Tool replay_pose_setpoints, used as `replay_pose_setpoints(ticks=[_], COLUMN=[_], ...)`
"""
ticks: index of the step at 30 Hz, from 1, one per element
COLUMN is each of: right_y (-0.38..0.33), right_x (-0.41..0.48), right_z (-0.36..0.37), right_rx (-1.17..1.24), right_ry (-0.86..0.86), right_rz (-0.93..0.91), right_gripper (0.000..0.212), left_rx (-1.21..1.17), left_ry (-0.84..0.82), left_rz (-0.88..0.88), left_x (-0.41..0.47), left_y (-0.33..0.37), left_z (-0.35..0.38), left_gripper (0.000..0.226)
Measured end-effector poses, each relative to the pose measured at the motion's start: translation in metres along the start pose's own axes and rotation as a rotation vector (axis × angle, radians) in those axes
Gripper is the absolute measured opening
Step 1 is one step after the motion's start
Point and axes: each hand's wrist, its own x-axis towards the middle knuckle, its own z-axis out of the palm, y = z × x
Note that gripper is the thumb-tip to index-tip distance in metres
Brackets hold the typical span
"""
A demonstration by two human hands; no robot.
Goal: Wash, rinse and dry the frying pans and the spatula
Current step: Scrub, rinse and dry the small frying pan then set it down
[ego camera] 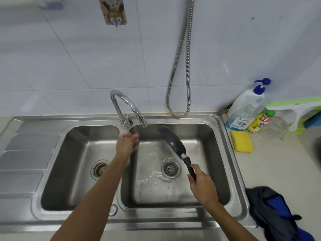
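1. Dark blue cloth: crumpled on the counter, far nearer the viewer than the tap and well to its right, beside the sink rim.
2. Right hand: nearer than the tap and to its right, over the right basin. Fingers and thumb are clamped round the end of the black handle of the frying pan.
3. Frying pan: held tilted on edge inside the right basin, its dark body just right of and below the tap's spout and its handle sloping down toward the viewer. Whether its rim touches the basin floor cannot be told.
4. Water: shallow pool on the basin floor, nearer than the tap, around the right drain.
5. Left hand: directly in front of the tap's base, just under the spout. Fingers are loosely bent and close together, blurred, with nothing seen in them. It is apart from the pan.
6. Yellow sponge: flat on the counter, well right of the tap.
7. Pump bottle and yellow bottle: upright, side by side, just behind the sponge, level with the tap against the wall.
8. Metal hose: hangs in a loop on the tiles behind the tap, to its right.
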Motion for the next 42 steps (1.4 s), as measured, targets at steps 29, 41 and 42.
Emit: replay_pose_setpoints(ticks=[29, 41, 42], right_y=[0.17, 0.269, 0.266], right_x=[-0.086, -0.108, -0.107], right_z=[-0.113, -0.081, -0.08], right_rx=[-0.438, -0.343, -0.246], right_ry=[0.331, 0.209, 0.246], right_rz=[0.013, -0.069, -0.087], right_gripper=[0.059, 0.082, 0.098], left_rx=[-0.261, -0.165, -0.167], left_ry=[-0.253, -0.178, -0.166], left_rz=[-0.389, -0.371, -0.366], left_x=[-0.145, -0.185, -0.187], left_y=[-0.137, -0.139, -0.14], left_z=[0.148, 0.162, 0.16], left_gripper=[0.034, 0.03, 0.031])
